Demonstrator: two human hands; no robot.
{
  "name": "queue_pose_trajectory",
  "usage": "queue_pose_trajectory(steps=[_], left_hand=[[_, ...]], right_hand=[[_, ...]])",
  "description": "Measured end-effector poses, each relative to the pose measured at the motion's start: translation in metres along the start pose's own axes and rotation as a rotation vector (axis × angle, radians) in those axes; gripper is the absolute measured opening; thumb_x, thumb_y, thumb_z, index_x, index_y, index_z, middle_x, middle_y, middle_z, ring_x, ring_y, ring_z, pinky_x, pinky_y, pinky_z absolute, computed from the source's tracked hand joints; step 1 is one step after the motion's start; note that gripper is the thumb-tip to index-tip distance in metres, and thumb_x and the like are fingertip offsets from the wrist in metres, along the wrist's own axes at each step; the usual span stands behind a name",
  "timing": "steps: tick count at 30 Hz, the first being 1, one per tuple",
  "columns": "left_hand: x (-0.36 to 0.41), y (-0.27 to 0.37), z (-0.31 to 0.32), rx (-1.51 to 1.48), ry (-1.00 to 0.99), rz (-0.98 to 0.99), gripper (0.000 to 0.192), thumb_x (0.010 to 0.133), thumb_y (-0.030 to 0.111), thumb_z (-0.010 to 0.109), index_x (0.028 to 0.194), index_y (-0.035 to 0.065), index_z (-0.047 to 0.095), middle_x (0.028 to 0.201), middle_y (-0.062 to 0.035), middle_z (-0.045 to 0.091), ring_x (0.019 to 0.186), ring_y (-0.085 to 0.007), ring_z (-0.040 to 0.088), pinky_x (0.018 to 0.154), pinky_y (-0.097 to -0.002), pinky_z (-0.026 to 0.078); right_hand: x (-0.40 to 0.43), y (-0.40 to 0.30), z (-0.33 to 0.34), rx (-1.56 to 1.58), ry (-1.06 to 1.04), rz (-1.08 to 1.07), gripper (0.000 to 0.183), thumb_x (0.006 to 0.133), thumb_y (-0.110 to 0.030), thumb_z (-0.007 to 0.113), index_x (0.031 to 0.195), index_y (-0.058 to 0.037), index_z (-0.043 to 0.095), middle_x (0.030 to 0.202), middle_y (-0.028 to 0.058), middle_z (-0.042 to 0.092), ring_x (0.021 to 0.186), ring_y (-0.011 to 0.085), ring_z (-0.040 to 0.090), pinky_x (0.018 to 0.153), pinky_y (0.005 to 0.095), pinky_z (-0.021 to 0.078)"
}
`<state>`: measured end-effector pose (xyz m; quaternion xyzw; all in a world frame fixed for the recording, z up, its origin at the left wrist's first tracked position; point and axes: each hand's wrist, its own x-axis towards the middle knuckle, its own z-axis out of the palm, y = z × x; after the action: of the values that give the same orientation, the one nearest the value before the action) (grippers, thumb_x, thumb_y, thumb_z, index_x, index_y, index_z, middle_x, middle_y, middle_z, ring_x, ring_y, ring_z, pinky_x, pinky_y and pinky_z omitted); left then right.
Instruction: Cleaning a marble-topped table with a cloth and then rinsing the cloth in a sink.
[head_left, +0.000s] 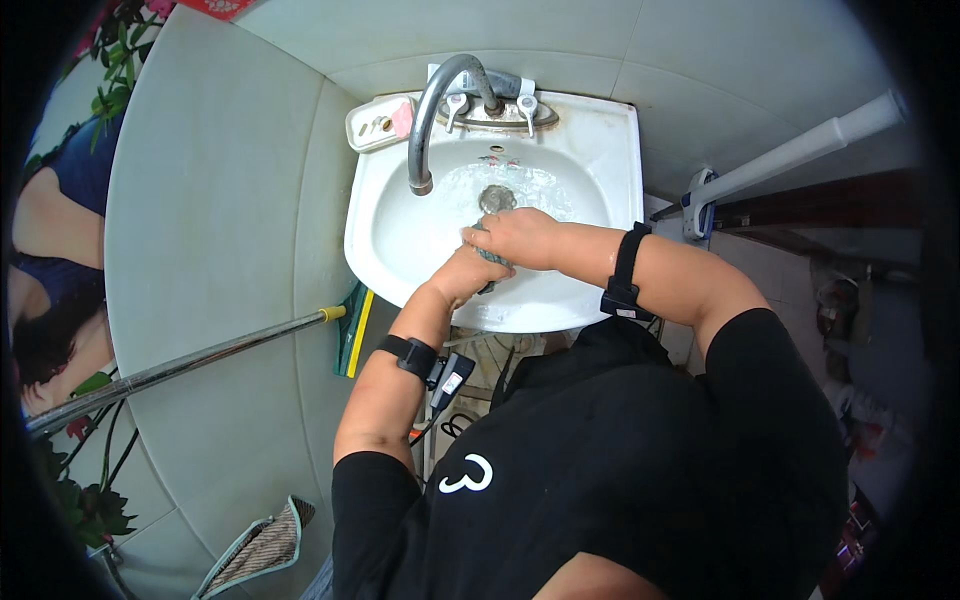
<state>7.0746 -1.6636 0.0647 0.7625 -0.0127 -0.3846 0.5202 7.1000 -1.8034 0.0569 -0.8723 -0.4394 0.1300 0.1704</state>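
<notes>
Over the front of a white ceramic washbasin (394, 240), my left hand (466, 271) and my right hand (519, 236) are closed together on a wet, dark grey-green cloth (489, 257). Most of the cloth is hidden by the fingers; a short end sticks out below them. My right hand sits above and slightly right of my left. Shallow, rippling water (544, 187) lies in the bowl around the drain (496, 198). A curved metal faucet (442, 82) arches over the bowl's left part, its spout apart from my hands.
A soap dish (360, 135) with a pink piece sits at the back left corner. Behind the faucet lies a grey tube (506, 82). A green-and-yellow floor tool (352, 330) leans left on its metal pole. At right stands a white-handled mop (810, 146). Striped fabric (259, 551) hangs lower left.
</notes>
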Motion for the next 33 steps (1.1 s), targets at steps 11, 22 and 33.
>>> queue_pose_trajectory(steps=[11,22,33], left_hand=[[0.011,-0.017,0.003,1.07,0.402,0.232,0.037,0.067,0.008,0.054,0.101,0.0014,0.042,0.078,-0.0175,0.056,0.071,-0.0313,0.056,0.063,-0.0364,0.046],[0.029,-0.042,-0.006,0.83,0.597,0.447,0.035,0.064,0.005,0.054,0.098,-0.0003,0.048,0.087,-0.0191,0.056,0.082,-0.035,0.054,0.072,-0.0378,0.044],[0.023,0.056,0.087,-0.076,-0.243,0.063,0.051,0.071,0.01,0.057,0.114,0.0052,0.03,0.101,-0.0118,0.048,0.079,-0.0215,0.053,0.064,-0.0322,0.047]], right_hand=[[0.014,-0.002,0.028,0.544,-0.155,0.441,0.03,0.067,-0.02,0.054,0.087,0.0024,0.056,0.085,0.0207,0.058,0.078,0.0317,0.056,0.07,0.0341,0.045],[-0.052,0.006,0.03,0.865,0.254,0.503,0.074,0.062,-0.019,0.066,0.123,-0.005,0.028,0.114,0.0193,0.042,0.1,0.0272,0.044,0.084,0.0358,0.0373],[-0.171,0.025,0.028,1.401,0.507,0.601,0.066,0.072,-0.028,0.062,0.124,-0.0047,0.029,0.11,0.0159,0.047,0.098,0.0229,0.048,0.078,0.0306,0.0419]])
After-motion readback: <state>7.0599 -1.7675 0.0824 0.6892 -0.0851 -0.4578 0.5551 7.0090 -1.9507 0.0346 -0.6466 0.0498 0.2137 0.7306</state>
